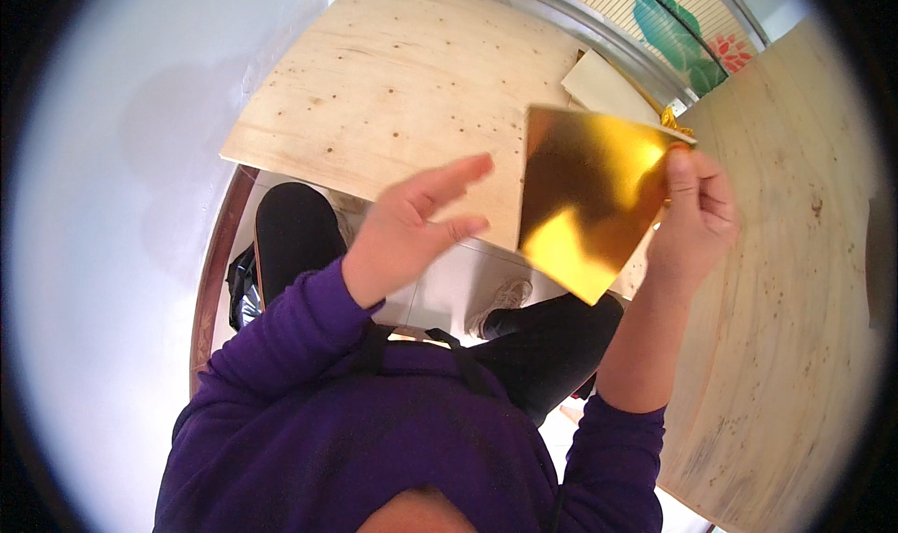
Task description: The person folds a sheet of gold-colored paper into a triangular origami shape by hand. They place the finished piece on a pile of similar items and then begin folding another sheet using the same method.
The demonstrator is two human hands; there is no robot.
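Observation:
A shiny gold metallic sheet (582, 196), roughly square, hangs over the front edge of the plywood table, pinched at its upper right corner by my right hand (694, 210). The thumb lies on the gold face and the other fingers are curled behind. Something orange shows at the thumb tip, too small to name. My left hand (421, 224) is raised to the left of the sheet, apart from it. Its fingers and thumb are spread with nothing between them, slightly blurred.
The plywood tabletop (407, 77) stretches ahead, against a white wall (105, 182) on the left. A cream board (607, 84) and a yellow ribbon-like item (673, 120) lie at the back right. Another plywood panel (772, 287) stands at the right. My knees are below the table edge.

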